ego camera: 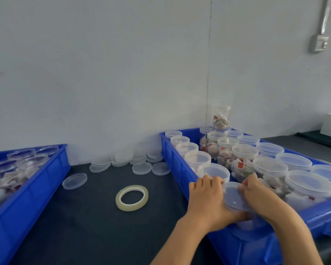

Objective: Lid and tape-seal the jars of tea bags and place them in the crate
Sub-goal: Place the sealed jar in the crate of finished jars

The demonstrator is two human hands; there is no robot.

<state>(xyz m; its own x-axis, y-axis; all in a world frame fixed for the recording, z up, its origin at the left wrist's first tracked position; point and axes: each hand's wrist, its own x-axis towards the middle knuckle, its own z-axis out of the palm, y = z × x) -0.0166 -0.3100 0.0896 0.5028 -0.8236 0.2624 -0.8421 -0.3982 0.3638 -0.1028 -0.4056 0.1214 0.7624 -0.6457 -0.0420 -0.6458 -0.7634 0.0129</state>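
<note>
From the head camera, two blue plastic crates sit on a dark, matte desk. The right crate is packed with round clear plastic jars of tea bags, most capped with translucent lids; at least fifteen lidded tops show, though the far ones crowd together and an exact count is hard. The left crate holds about five clear jars, open-topped as far as can be told.

Both hands work at the near end of the right crate. The left hand curls its fingers round the left side of a lidded jar, and the right hand grips its right side, fingers bent over the lid's edge. The jar stands inside the crate, against its near left wall.

Between the crates, one ring of clear adhesive tape lies flat on the desk. Behind it lie three single loose lids and about five short stacks of lids along the pale wall. A socket box is mounted on the wall at upper right.
</note>
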